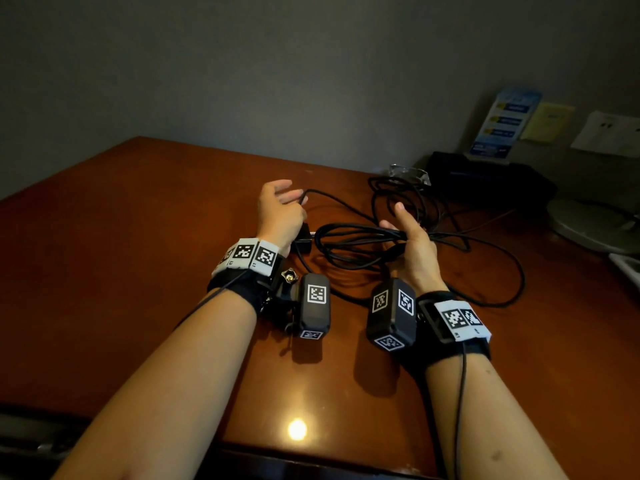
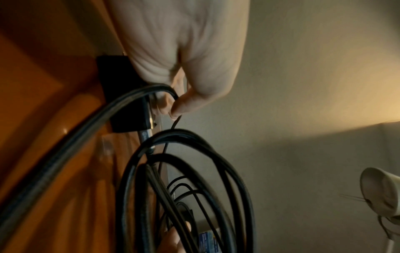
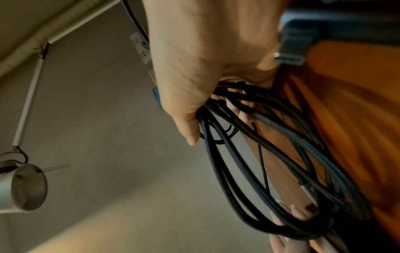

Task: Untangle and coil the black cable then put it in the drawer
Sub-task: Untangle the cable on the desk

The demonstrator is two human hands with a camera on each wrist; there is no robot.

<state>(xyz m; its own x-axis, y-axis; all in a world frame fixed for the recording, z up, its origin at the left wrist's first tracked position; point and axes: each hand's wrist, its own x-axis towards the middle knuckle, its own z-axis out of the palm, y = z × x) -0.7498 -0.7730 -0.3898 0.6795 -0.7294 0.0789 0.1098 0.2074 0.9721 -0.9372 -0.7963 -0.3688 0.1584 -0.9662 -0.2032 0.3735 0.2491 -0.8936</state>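
The black cable [image 1: 349,245] lies on the brown desk [image 1: 138,254], partly gathered into loops. My right hand [image 1: 398,233] grips one side of the bundled loops [image 3: 270,137], fingers curled round several strands with the index finger pointing up. My left hand [image 1: 294,200], to the left of the bundle, pinches a single strand [image 2: 151,90] between thumb and fingers [image 2: 184,104]. A black block [image 1: 303,239] on the cable sits on the desk just below the left hand. More loose cable [image 1: 502,268] trails to the right and tangles at the back [image 1: 401,192]. No drawer is in view.
At the back right stand a black box [image 1: 485,178], a blue leaflet [image 1: 502,123] and a clear plastic piece [image 1: 410,173]. A grey lamp base [image 1: 595,225] sits at the right edge, its head [image 3: 23,188] overhead. The wall runs close behind the desk.
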